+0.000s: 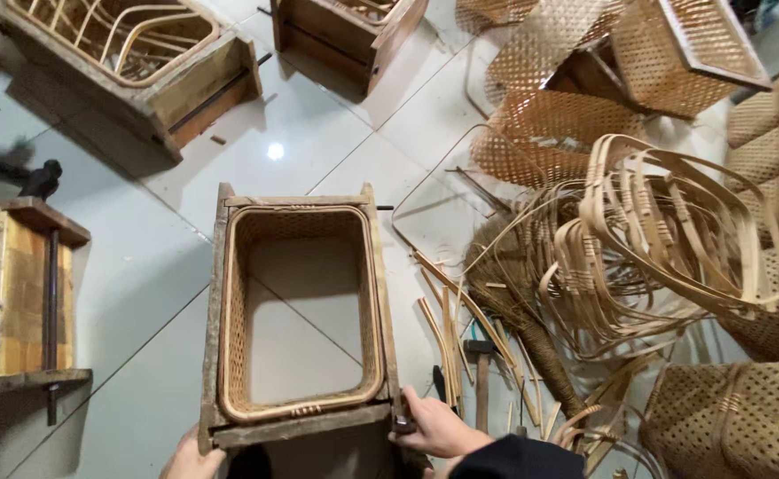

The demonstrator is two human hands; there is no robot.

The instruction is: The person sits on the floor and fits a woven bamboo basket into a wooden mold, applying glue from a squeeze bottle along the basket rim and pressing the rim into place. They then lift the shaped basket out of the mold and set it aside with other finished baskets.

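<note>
The wooden frame (pixel 301 426), with a woven basket (pixel 299 310) set inside, is stood on a pale tiled floor (pixel 123 293). Its right corner is gripped by the right hand (pixel 434 427); the left hand (pixel 192 459), cut off below, is laid against the left corner, grip unclear. Rattan hoops (pixel 664 239) are piled nearby.

I see open floor tile (pixel 141 293) left of the frame (pixel 215 293), a clear lane between it and the box (pixel 26 293) at the left edge. Inside the woven basket (pixel 367 293) the middle is hollow, open from above. Right of the frame, loose strips (pixel 447 333) and a hammer (pixel 481 372) crowd the floor; beyond them cane hoops (pixel 664 231) and baskets (pixel 735 417) block passage.
</note>
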